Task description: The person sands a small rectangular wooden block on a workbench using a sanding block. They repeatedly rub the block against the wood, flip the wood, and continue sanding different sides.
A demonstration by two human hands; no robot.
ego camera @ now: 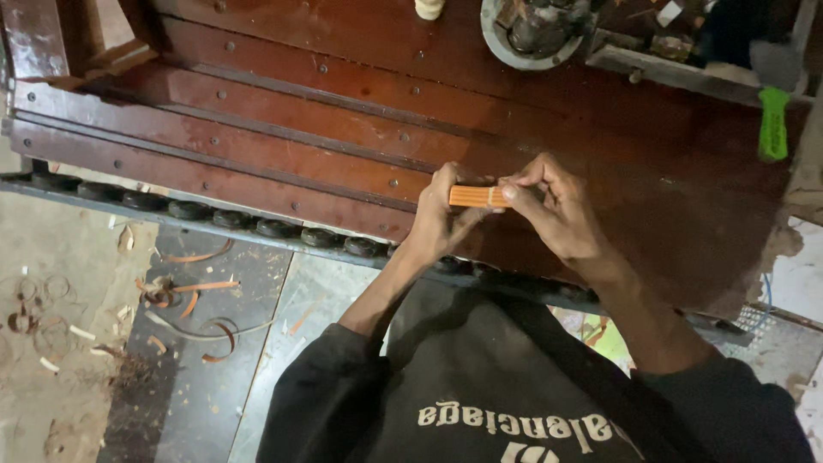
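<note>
Both hands are pinched on one small orange stick bundle [477, 196], held level above the dark red wooden table [283, 129]: left hand [437, 219] grips its left end, right hand [549, 206] closes fingertips on the right end. Bundle looks gathered and aligned; nothing yet set down. Wood shavings [184, 300] litter the floor [77, 343]. A green-handled tool [772, 124] lies well apart.

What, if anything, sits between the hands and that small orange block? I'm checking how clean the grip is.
Nothing visible does. The left hand and right hand both pinch the orange block directly with bare fingertips, one at each end, above the dark red wooden bench.
</note>
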